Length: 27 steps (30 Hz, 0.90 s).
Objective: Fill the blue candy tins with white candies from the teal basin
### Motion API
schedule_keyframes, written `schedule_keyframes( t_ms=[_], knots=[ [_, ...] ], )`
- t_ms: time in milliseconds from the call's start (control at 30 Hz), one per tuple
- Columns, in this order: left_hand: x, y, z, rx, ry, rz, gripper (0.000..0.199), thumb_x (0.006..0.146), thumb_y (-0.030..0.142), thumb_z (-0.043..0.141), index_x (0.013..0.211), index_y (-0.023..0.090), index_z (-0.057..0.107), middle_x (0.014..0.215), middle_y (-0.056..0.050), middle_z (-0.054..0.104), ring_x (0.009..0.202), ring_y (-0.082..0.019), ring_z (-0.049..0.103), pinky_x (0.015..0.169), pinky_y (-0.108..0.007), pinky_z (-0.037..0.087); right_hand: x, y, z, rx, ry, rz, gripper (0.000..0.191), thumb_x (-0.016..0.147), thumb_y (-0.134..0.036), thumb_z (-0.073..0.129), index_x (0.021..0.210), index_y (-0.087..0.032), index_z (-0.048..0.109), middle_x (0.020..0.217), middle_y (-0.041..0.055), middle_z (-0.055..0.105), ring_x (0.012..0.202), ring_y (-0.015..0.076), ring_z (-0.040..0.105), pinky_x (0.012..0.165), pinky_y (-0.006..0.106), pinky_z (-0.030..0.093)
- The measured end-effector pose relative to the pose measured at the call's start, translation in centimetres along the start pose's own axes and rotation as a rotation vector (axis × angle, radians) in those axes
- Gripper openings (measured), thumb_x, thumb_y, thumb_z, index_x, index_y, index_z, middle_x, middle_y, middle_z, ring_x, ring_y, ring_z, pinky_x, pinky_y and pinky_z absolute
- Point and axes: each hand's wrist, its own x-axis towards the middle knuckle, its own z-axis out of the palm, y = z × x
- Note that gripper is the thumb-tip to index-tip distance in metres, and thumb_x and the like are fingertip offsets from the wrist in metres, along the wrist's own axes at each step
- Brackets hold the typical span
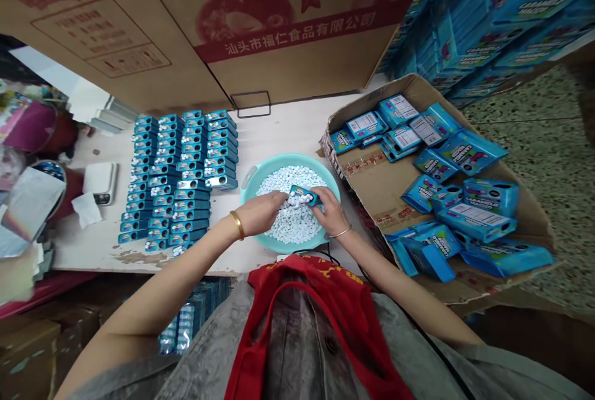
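Observation:
A turquoise basin full of small white pellets stands at the table's front edge. Over the pellets, my right hand holds a small blue box tilted, its end toward the left. My left hand, with a gold bangle at the wrist, reaches to that end of the box, its fingers pressed together around some white pellets. Left of the basin, blue boxes stand in several rows with round holes facing up; white shows in some of the holes.
An open carton with loose blue boxes lies at the right. Large cardboard cartons stand behind the table, a wire frame before them. A white scale sits at the left. Blue packages are stacked at the back right.

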Motion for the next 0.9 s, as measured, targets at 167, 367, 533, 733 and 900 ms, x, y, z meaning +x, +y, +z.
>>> schedule_keyframes(
  t_ms=[167,367,533,733,900],
  knots=[
    [0.6,6.0,-3.0,0.335,-0.141,-0.185,0.048,0.09,0.003,0.037,0.138,0.008,0.037,0.11,-0.018,0.063,0.098,-0.029,0.066,0.078,-0.04,0.054,-0.6,-0.1,1.1,0.023,-0.035,-0.04,0.044,0.083,-0.011,0.047,0.125,-0.022,0.052,0.119,0.0117,0.058,0.116,0.0274,0.054,0.104,0.05,0.045],
    [0.4,3.4,-2.0,0.329,0.05,-0.229,0.034,0.091,0.003,0.034,0.118,0.012,0.053,0.104,-0.013,0.061,0.099,-0.025,0.063,0.079,-0.036,0.052,-0.5,0.3,0.3,0.045,0.058,0.061,0.032,0.088,-0.021,0.052,0.12,-0.023,0.054,0.113,0.0111,0.061,0.109,0.0268,0.058,0.097,0.047,0.049],
    [5.1,-5.4,5.7,0.254,0.203,-0.329,0.041,0.088,0.0,0.035,0.123,0.013,0.052,0.12,-0.015,0.054,0.108,-0.025,0.055,0.087,-0.037,0.049,0.4,0.2,-1.0,0.033,0.135,0.121,0.031,0.087,-0.032,0.061,0.117,-0.022,0.055,0.109,0.0098,0.064,0.103,0.0254,0.061,0.091,0.042,0.051],
    [9.0,-6.4,13.3,0.136,0.219,-0.186,0.039,0.095,0.009,0.032,0.132,0.012,0.046,0.128,-0.016,0.053,0.115,-0.025,0.05,0.099,-0.041,0.044,1.0,-0.2,-1.8,0.04,0.175,0.189,0.033,0.086,-0.037,0.064,0.115,-0.022,0.056,0.109,0.0088,0.064,0.103,0.0243,0.061,0.092,0.041,0.05],
    [8.3,-3.8,16.6,-0.053,0.174,-0.049,0.053,0.08,-0.002,0.044,0.132,0.011,0.046,0.129,-0.017,0.054,0.119,-0.025,0.051,0.103,-0.041,0.043,0.9,0.4,-2.0,0.08,0.175,0.24,0.037,0.084,-0.038,0.065,0.116,-0.022,0.055,0.11,0.0079,0.063,0.101,0.024,0.061,0.092,0.041,0.049]
  ],
)
